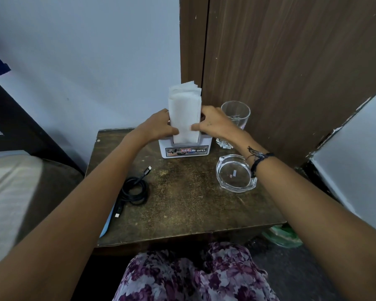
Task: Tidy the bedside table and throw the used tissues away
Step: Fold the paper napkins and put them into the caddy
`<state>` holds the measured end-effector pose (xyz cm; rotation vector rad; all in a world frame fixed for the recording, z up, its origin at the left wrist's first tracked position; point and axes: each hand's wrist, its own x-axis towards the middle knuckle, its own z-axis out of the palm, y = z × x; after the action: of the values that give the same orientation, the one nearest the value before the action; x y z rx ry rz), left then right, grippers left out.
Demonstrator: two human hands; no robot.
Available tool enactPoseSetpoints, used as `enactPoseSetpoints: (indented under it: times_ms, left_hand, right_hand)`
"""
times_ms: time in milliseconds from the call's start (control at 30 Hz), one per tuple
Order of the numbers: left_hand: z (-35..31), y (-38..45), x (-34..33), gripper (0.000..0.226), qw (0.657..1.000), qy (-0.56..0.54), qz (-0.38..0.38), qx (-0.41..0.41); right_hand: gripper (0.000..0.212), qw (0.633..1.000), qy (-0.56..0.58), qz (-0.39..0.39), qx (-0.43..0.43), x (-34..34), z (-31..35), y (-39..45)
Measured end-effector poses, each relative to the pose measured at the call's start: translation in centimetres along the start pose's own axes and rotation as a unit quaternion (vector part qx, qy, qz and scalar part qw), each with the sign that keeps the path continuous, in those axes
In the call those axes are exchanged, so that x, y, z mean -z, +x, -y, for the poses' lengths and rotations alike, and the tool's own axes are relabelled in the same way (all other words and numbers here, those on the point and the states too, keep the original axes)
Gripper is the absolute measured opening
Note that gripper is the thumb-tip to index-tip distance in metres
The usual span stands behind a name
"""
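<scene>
1. The left hand (159, 127) is pressing its thumb and bent fingers on the left side of the white napkins (184, 111).
2. The right hand (213, 123) is pinching the right side of the napkins the same way.
3. The napkins are standing up in a white holder (185, 149) at the far side of the bedside table (189, 203).
4. A drinking glass (236, 115) is standing right of the holder.
5. A glass ashtray (236, 173) is sitting nearer, on the right.
6. A black cable (135, 189) is lying curled on the left.
</scene>
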<state>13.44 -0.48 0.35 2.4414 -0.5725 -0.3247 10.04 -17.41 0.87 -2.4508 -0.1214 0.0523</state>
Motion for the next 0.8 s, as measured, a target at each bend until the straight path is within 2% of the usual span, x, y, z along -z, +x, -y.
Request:
enactPoseSetpoints:
  times_ms: [67,233,400,533,667,800]
  left_hand:
    - [0.2,0.0,-0.2,0.045,1.000,0.012,-0.007,0.004]
    - [0.1,0.0,-0.7,0.046,0.998,0.054,-0.024,0.003]
    - [0.2,-0.6,-0.2,0.039,0.999,-0.040,-0.016,0.001]
    - [0.2,-0.4,-0.4,0.033,0.999,0.013,-0.030,-0.001]
    - [0.1,-0.4,-0.5,0.038,1.000,0.026,-0.017,0.000]
    - [-0.1,-0.8,-0.5,0.040,0.998,-0.058,-0.019,-0.006]
  right_hand:
    - [0.040,0.999,0.036,-0.037,0.003,0.1,-0.2,-0.1]
    - [0.040,0.998,-0.044,-0.038,-0.006,-0.7,-1.0,-0.3]
    - [0.045,0.999,0.037,-0.007,0.000,-0.2,-0.6,-0.5]
    - [0.049,0.999,0.002,-0.042,0.017,-0.9,-0.9,-0.7]
    - [0.050,0.999,-0.016,-0.031,0.017,-0.9,-1.0,-0.7]
    - [0.053,0.997,0.073,-0.026,0.002,-0.4,-0.7,-0.7]
